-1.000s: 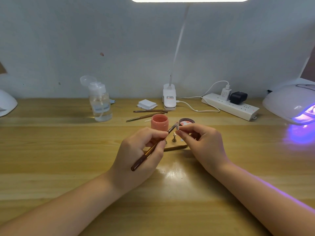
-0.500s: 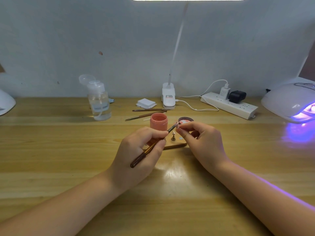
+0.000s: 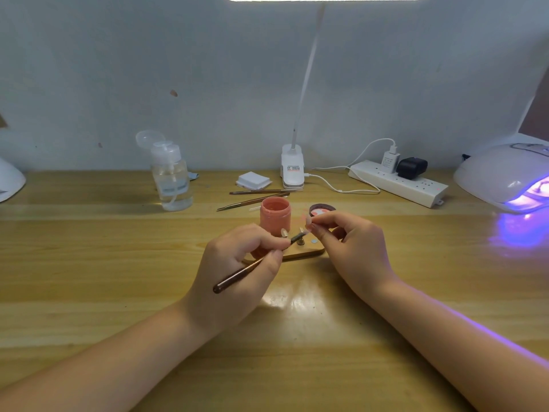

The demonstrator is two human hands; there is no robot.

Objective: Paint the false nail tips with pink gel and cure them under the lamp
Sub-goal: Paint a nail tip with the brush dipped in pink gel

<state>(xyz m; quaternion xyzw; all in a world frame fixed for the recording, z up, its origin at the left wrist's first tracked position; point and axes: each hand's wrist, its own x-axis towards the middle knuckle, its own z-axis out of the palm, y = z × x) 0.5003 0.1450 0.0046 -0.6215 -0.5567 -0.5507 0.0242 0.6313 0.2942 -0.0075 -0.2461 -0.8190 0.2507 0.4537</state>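
My left hand (image 3: 237,269) grips a brown nail brush (image 3: 252,266) like a pen, its bristle end pointing up-right. My right hand (image 3: 353,245) pinches a small false nail tip (image 3: 309,223) between thumb and forefinger, right at the brush tip. Behind the hands stands a pink gel jar (image 3: 275,216), open, with its dark lid (image 3: 322,209) lying to its right. A wooden nail stand (image 3: 303,251) with a metal peg lies under the hands, partly hidden. The white curing lamp (image 3: 505,176) glows purple at the far right.
A clear pump bottle (image 3: 170,176) stands back left. Two spare brushes (image 3: 258,196), a white pad stack (image 3: 254,181), a clip lamp base (image 3: 292,171) and a power strip (image 3: 398,182) with a cable line the back. Another white object (image 3: 9,182) sits at the left edge.
The brush tip has dropped slightly away from the nail tip and my right hand has shifted a little. Otherwise both hands stay in place.
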